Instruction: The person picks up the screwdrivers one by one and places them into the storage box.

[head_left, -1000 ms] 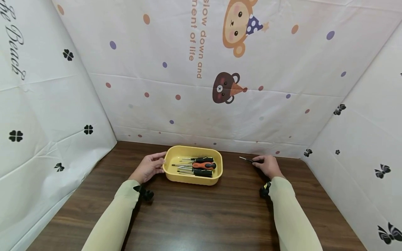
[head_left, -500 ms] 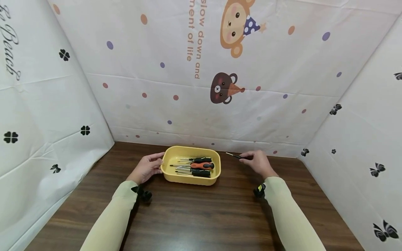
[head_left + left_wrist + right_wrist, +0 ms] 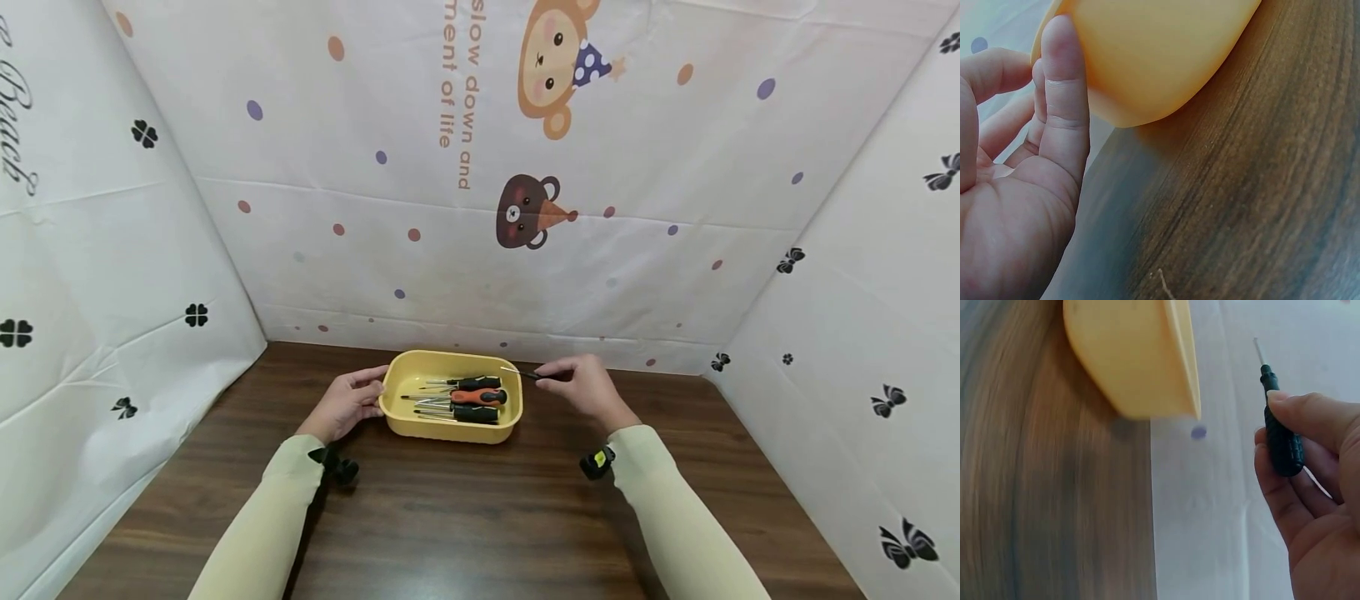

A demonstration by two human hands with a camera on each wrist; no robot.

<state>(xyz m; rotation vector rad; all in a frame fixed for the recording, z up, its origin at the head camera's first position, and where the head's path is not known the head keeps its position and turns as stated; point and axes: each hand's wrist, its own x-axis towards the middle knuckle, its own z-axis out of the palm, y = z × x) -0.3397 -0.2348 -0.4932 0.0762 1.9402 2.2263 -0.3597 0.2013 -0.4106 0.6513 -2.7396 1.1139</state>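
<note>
A yellow plastic basket (image 3: 442,430) stands on the table near the back wall, holding several screwdrivers. One screwdriver (image 3: 480,397) in it has an orange and black handle; the others have black handles. At the basket's left end, my left hand (image 3: 347,406) holds the rim, fingers and thumb against the wall (image 3: 1154,69). My right hand (image 3: 588,387) pinches a small screwdriver (image 3: 1282,440) by its black handle between thumb and fingers. Its thin metal shaft points left, over the basket's right rim in the head view.
The dark wood table (image 3: 465,517) meets a white printed cloth (image 3: 435,275) right behind the basket. More cloth hangs at the left and right sides. A black wrist strap (image 3: 597,462) sits on the right wrist, another strap (image 3: 335,465) on the left.
My right hand has moved left with the small screwdriver, from well right of the basket to its right rim. The left hand stays at the basket; the view has shifted slightly.
</note>
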